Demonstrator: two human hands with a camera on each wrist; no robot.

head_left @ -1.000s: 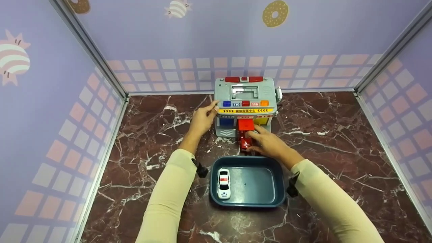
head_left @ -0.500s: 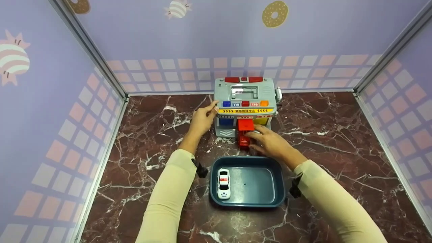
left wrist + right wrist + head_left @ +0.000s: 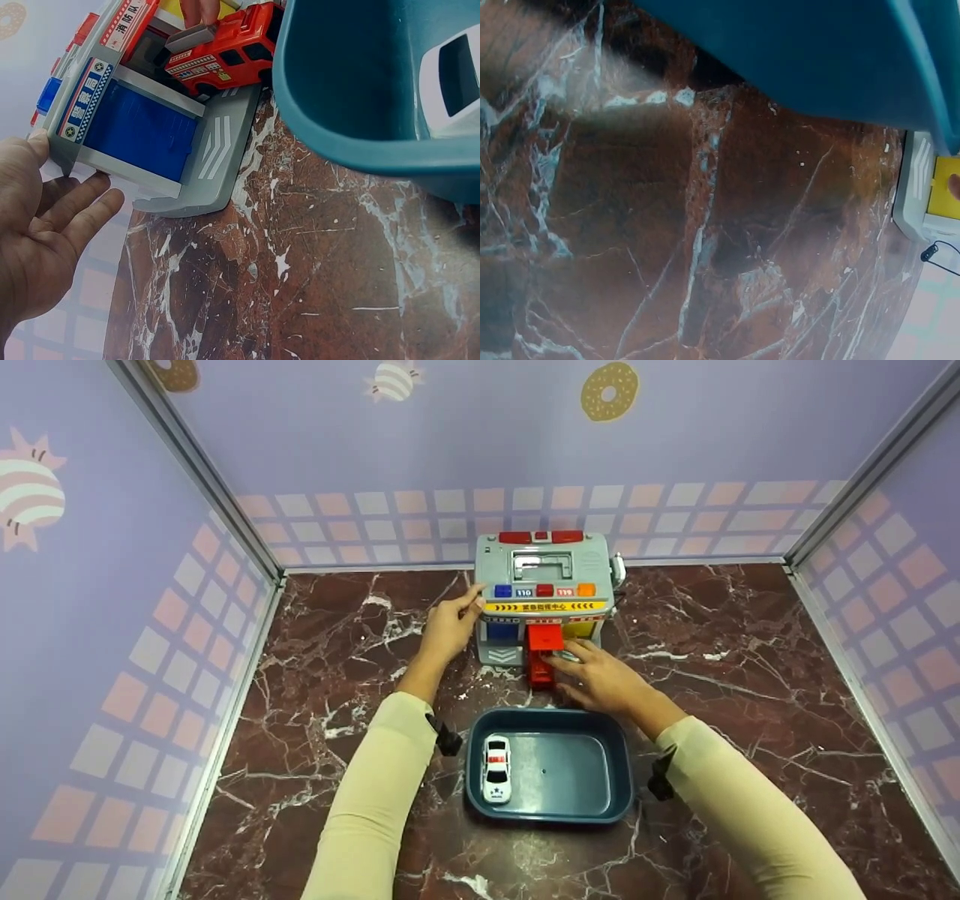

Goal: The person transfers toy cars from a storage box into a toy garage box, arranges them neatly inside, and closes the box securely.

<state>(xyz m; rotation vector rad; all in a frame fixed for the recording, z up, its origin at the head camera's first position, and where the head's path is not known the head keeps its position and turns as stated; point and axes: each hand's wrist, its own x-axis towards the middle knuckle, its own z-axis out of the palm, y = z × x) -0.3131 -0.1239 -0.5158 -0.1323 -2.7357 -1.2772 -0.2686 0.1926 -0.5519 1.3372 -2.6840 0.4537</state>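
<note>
Fire truck [image 3: 541,673], red: compared with one second ago it sits farther back under the raised red door [image 3: 546,637] of the toy emergency station [image 3: 544,606], with less of it protruding in front. Truck now partly inside the middle bay, between the blue door [image 3: 502,631] and the yellow door [image 3: 580,628], both down. Judgement: backing-in is under way but incomplete, since the cab end is still outside.

Hands: right hand [image 3: 604,679] has followed the truck slightly; fingers loosely bent along its side, part-open. Cannot tell whether it grips or only pushes; the right wrist view does not show the contact. Left hand [image 3: 450,628] unchanged, thumb and finger holding the station's front left roof corner, other fingers loosely spread; probably steadying it.

White police car [image 3: 496,769]: unmoved, along the left side of the teal bin [image 3: 570,776], untouched.
</note>
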